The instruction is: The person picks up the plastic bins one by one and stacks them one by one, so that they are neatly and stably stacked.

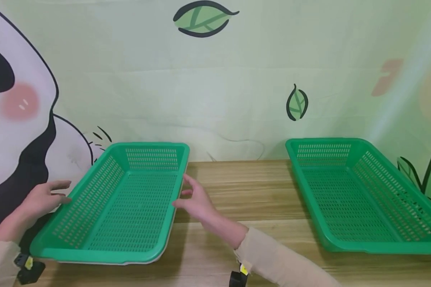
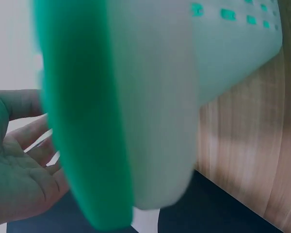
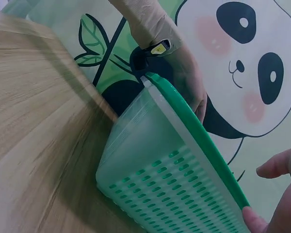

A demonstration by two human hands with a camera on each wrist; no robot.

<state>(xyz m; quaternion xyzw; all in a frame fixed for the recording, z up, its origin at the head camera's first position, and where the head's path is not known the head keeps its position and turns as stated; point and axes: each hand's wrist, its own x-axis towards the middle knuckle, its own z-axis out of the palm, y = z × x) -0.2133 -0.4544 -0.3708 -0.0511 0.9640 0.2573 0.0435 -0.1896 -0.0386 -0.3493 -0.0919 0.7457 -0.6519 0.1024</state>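
A green mesh basket sits on the left of the table, nested in a white perforated basket whose edge shows below the green rim. My left hand is at the left rim, fingers extended, fingertips at the edge. In the left wrist view the green rim hides those fingertips. At the right rim, my right hand has its thumb and fingers spread. The right wrist view shows one fingertip touching the green rim, while another digit stands apart from it.
A second green mesh basket stands on the right of the wooden table. Behind the table hangs a pale green backdrop with a panda and leaves printed on it.
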